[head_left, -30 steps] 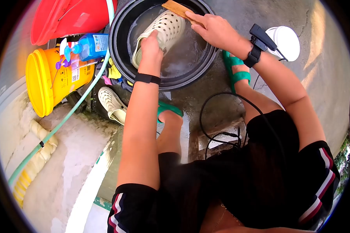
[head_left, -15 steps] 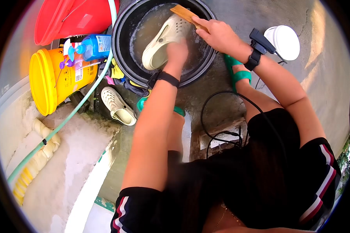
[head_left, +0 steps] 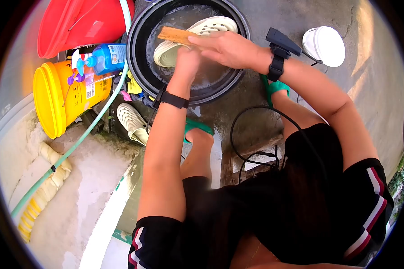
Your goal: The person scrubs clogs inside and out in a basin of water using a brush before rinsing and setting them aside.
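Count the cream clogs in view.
2. One clog is in the basin, by the left hand; the other clog is on the ground, outside it. Others may be hidden.

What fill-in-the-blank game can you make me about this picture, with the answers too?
1. The right hand holds a tool that looks made of ____.
2. One pale shoe is in the tub and one lies outside it, so ____ pale shoes show in all.
3. The tub's colour is ____.
4. The sandals on the person's feet are coloured ____.

Missing words: wood; two; black; green.
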### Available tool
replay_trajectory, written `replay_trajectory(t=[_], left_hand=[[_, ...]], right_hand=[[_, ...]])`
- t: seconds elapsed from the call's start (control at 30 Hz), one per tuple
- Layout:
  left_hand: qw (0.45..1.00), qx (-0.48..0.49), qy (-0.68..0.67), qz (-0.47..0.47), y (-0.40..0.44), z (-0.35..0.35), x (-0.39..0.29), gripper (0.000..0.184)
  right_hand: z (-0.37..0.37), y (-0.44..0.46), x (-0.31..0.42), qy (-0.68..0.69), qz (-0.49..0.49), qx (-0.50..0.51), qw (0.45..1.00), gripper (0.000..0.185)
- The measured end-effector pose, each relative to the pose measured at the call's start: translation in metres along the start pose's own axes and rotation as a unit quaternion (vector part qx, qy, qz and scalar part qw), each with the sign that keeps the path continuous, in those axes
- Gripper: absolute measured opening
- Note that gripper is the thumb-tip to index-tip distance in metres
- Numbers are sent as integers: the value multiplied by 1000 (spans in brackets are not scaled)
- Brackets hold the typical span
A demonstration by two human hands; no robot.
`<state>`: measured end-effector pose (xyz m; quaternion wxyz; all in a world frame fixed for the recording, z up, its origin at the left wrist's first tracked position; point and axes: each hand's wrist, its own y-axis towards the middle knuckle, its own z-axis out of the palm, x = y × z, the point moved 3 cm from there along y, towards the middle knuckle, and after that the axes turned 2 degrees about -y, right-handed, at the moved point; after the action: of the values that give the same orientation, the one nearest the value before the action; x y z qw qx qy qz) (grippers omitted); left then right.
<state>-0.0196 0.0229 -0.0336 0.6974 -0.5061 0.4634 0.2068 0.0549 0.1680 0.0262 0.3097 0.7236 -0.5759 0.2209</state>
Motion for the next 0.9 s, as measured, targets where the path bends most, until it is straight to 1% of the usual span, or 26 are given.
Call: replay_trajectory(t=[0.07,0.1,0.13,0.2,0.27,0.3,0.4,0.43,0.53,0.57,0.67,0.7,0.8,0.83,0.9], left_hand=[[999,-5,-5,54,-9,1,-13,30],[998,1,-18,59,-2,-11,-11,30],[998,12,-48,41,2,-20,-13,32],[997,21,-10,79,6,-24,-11,32],[997,-4,-22,75,-1,-14,-8,32],[996,-12,-31,81,2,-4,-15,32],[983,-14,-185,-11,-6,-3,-33,43],[975,22,-222,-4,-1,-8,-33,46],[972,27,-235,2,7,-9,-27,45],[972,16,-232,-13,9,-13,-23,44],[951,27,-305,-53,15,-20,-22,42],[942,13,-323,-87,16,-21,-22,39],[947,-1,-314,-69,10,-6,-17,38],[954,-9,-294,-60,11,-1,-16,37],[939,-39,-333,-73,11,-4,-23,36]], right_hand=[[-22,1,-13,-52,17,47,997,48],[-38,-7,-20,-73,41,63,995,47],[-44,-15,-28,-76,70,65,993,47],[-39,-28,-21,-23,102,74,992,48],[-23,-19,10,12,71,14,997,50],[-14,-13,13,-16,59,8,998,52],[-23,-5,-3,-117,54,-26,991,52],[-32,-3,-13,-144,63,-20,987,52],[-33,-16,-10,-166,72,-33,983,56],[-34,-26,-9,-167,77,-37,982,57],[-36,-59,2,-184,124,-1,975,57],[-34,-60,3,-200,121,4,972,59],[-20,-25,-8,-238,152,-28,959,62],[-15,-9,-15,-245,146,-37,958,62],[-15,-8,-11,-239,121,-48,962,56]])
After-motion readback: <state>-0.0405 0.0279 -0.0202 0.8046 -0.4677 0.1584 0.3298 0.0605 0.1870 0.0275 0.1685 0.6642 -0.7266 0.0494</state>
